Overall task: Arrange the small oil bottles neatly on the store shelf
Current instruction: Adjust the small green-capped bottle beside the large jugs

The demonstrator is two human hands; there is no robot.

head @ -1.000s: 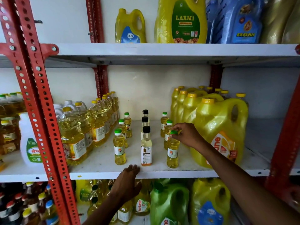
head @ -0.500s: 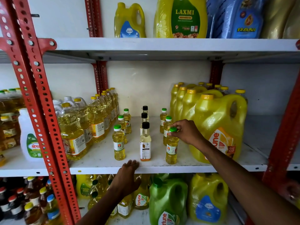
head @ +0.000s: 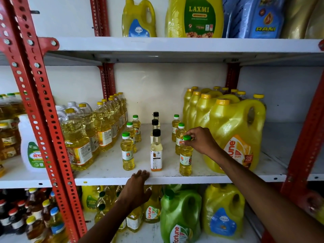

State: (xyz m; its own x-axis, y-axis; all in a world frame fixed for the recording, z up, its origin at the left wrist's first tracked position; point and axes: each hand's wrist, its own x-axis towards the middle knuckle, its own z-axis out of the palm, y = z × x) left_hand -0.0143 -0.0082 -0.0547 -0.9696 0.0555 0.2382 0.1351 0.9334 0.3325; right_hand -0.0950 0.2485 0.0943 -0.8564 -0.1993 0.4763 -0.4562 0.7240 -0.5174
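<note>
On the middle shelf (head: 112,174) in front of you stand 3 short rows of small oil bottles, running front to back. The left row has 3 clear bottles of yellow oil with green caps; its front bottle (head: 128,151) stands upright near the shelf's front edge. The middle row has 3 paler bottles with black caps, the front one (head: 156,151) bearing a white label. The right row has 3 more green-capped bottles, and the front one (head: 185,156) stands upright close to the edge, just beside a big yellow jug (head: 235,137).

Your right hand (head: 201,141) reaches in from the lower right, arm extended, its fingertips pinched on the green cap of that front right bottle. Your left hand (head: 138,186) comes up from below, palm toward the shelf, fingers spread and resting flat against the front edge, holding nothing.

Larger clear oil bottles (head: 84,134) crowd the shelf's left side.
</note>
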